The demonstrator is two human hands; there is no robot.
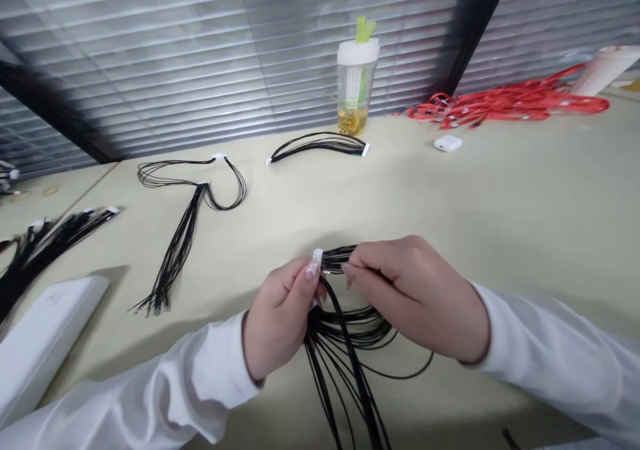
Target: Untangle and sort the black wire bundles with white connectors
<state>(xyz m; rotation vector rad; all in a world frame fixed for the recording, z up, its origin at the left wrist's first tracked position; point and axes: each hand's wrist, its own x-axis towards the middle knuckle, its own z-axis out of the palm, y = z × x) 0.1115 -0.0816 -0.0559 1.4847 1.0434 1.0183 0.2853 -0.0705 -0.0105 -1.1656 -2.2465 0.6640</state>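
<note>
My left hand (pixel 283 317) pinches a small white connector (pixel 317 255) at the end of a bundle of thin black wires (pixel 345 343). Its fingers are closed around the plug and the wires below it. My right hand (pixel 417 297) is closed on the same wires just to the right of the connector, thumb and fingers pinched together. The black wires loop under both hands and trail toward me off the bottom edge. Both arms wear white sleeves.
On the pale table (pixel 525 203) lie other black wire harnesses (pixel 185 230), (pixel 320 145) and a pile at the left (pixel 45 243). A clear bottle with a white lid (pixel 356 83), a white earbud case (pixel 447 143), red cables (pixel 505 103) and a white box (pixel 40 343) stand around.
</note>
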